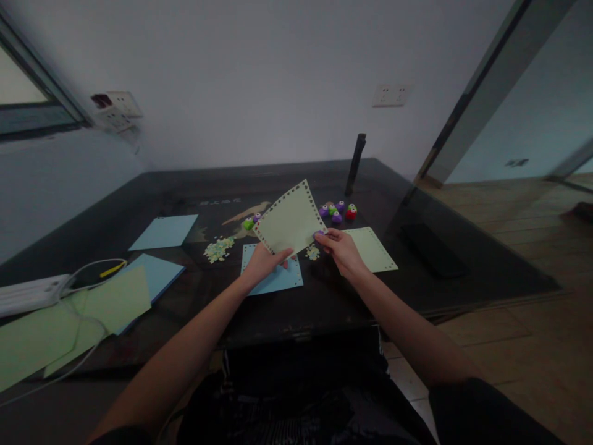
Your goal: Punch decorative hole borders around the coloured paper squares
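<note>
A pale green sheet of paper (291,221), with small holes punched along its edges, is held tilted above the table. My left hand (265,264) pinches its lower edge, thumb on top. My right hand (341,248) is closed at the sheet's right corner on a small purple paper punch (319,234), mostly hidden by the fingers. Beneath my left hand lies a blue sheet (273,282) with holes along its border. Another punched green sheet (374,248) rests under my right wrist. Small paper cutouts (312,252) are scattered between the hands.
Several purple, green and red punches (337,213) stand behind the right hand; a few more (251,221) are at left. A heap of cutouts (218,248), blue sheets (167,232), green sheets (125,296), a white power strip (34,295), a black upright post (356,164) and a dark flat object (433,250) surround them.
</note>
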Tool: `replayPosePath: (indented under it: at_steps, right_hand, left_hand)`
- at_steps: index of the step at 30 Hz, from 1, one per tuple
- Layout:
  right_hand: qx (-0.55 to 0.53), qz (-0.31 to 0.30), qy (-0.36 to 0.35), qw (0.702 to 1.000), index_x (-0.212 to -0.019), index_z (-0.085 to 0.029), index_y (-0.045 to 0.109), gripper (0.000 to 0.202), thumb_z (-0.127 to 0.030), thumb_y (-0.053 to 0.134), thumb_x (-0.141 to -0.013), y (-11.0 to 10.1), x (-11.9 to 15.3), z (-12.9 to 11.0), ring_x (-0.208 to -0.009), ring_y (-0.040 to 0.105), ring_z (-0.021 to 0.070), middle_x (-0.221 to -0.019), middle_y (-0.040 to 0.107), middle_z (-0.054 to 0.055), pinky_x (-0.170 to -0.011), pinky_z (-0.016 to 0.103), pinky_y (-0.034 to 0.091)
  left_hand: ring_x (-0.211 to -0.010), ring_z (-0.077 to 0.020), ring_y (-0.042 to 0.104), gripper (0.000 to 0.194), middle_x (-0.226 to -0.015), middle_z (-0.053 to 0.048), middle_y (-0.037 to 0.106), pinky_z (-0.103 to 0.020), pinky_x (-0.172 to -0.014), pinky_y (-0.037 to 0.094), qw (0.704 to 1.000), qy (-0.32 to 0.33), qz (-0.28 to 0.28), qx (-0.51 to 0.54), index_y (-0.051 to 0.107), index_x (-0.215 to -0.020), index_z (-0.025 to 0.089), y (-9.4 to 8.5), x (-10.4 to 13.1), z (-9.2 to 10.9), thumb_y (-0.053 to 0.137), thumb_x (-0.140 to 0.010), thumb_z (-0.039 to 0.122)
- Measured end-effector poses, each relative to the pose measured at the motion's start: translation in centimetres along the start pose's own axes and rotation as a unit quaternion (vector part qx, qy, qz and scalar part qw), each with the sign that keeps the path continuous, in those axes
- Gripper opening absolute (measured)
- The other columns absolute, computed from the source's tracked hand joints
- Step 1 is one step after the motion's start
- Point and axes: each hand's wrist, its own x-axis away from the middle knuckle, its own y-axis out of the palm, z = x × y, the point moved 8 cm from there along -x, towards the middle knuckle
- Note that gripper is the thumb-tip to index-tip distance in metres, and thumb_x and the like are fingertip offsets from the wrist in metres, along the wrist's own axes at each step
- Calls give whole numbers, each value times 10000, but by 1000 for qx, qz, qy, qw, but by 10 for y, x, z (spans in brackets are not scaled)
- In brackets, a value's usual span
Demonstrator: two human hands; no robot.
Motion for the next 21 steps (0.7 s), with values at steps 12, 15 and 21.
replayPosePath:
  at_steps: [12,15,21]
  right_hand:
    - [-34,1,15,999,-657,-183,633,286,-345,814,-506,0,-1,3,-626,553,133,-663,631,7,-604,278,406]
    - [-42,0,7,999,-646,-184,637,278,-339,817,-500,-1,-3,6,-649,565,139,-671,642,9,-651,287,425]
    - [-39,-5,2,999,-657,-185,657,274,-343,815,-499,-3,-4,5,-670,575,145,-682,653,15,-704,299,434]
  left_hand:
    - [-535,-122,587,243,-520,-14,624,-230,-633,474,1000,4,-7,6,659,-690,137,5,2,-1,556,-795,330]
    - [-534,-125,588,226,-518,-18,624,-234,-629,476,1000,-1,0,11,658,-697,131,5,3,1,564,-789,315]
    - [-570,-141,604,209,-527,-21,637,-250,-684,488,1000,2,6,5,671,-718,142,5,3,1,567,-786,310]
